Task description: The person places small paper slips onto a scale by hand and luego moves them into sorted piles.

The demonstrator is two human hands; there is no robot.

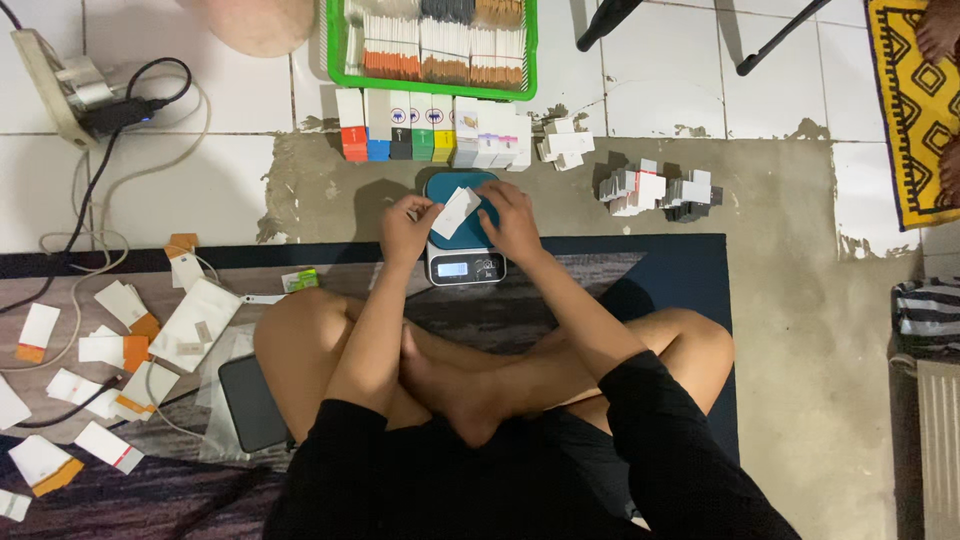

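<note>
Both hands — left hand (404, 228), right hand (512, 218) — hold a white card (456, 212) over the scale (463, 240).

One head view; looks straight down, fairly near, over crossed legs and floor.

even indoor light, soft shadows on the floor, focus sharp.
</note>
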